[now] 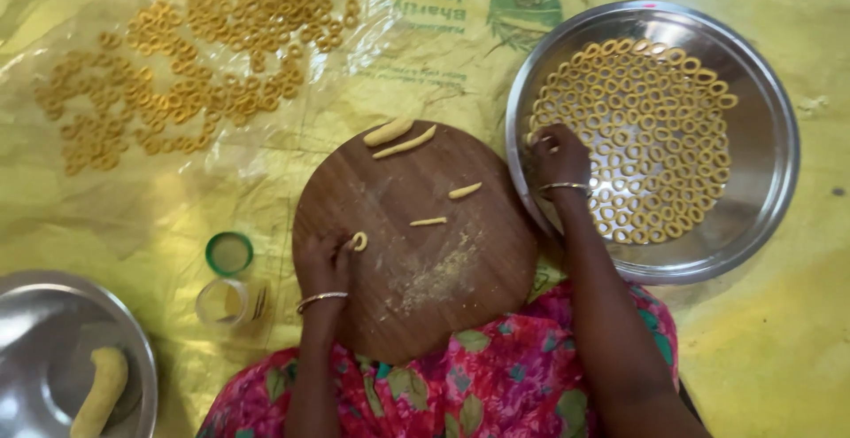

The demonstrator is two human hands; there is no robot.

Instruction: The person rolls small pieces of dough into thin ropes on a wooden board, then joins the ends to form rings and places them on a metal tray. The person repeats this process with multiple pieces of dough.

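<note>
While a small curled dough piece (359,241) rests at the left edge of the round wooden board (416,270), the left hand (325,263) pinches it with closed fingers; the right hand (558,155) presses fingertips onto dough rings (651,128) inside the steel plate (770,163).
</note>
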